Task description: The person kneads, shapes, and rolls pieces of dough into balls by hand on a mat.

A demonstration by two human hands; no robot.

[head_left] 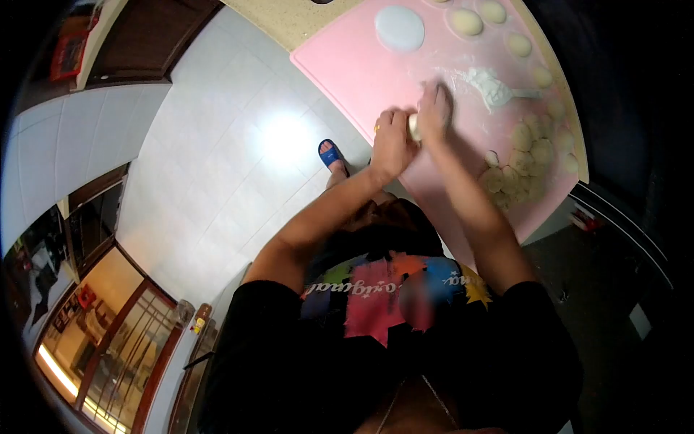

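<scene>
A pale piece of dough (413, 128) shows between my two hands, low over the pink mat (354, 69). My left hand (392, 141), with a ring on one finger, curls round its left side. My right hand (434, 114) is closed against its right side, slightly blurred, and hides part of it. Right of my hands, white flour (488, 88) lies heaped on the mat with a spoon (524, 93) in it. A cluster of small dough pieces (522, 160) lies near the mat's right side.
A round white disc (400, 29) lies on the mat's far part. Several dough balls (466, 22) line the far right edge. The speckled counter (278, 20) borders the mat. Below left are the tiled floor (217, 130) and a foot in a blue slipper (329, 153).
</scene>
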